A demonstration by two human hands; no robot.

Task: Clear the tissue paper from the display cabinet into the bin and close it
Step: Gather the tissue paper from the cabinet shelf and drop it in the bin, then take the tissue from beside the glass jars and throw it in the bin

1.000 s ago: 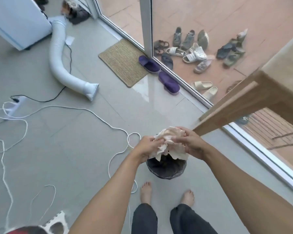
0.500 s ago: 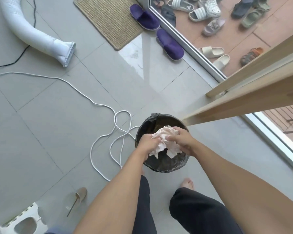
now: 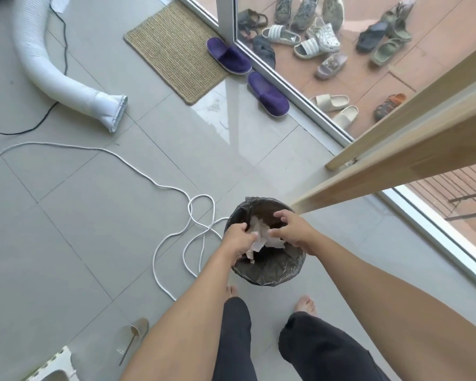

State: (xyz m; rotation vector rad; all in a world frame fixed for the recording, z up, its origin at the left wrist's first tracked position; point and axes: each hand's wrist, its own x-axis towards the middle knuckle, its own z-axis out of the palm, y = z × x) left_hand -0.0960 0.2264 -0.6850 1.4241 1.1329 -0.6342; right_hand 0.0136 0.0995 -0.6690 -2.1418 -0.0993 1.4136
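Both hands reach down over the black-lined bin (image 3: 270, 266), which stands on the tiled floor (image 3: 74, 229) just ahead of the person's bare feet: the left hand (image 3: 238, 239) pinches the crumpled white tissue paper (image 3: 260, 237) at the bin's mouth, while the right hand (image 3: 291, 229) hovers over the wad with its fingers spread loose. A white cord (image 3: 176, 215) loops on the floor just left of the bin, and a pale wooden cabinet edge (image 3: 396, 171) juts in from the right. Farther off lie a white ribbed hose (image 3: 58, 81), a woven mat (image 3: 173, 48) and two purple slippers (image 3: 268, 94) beside the glass door.
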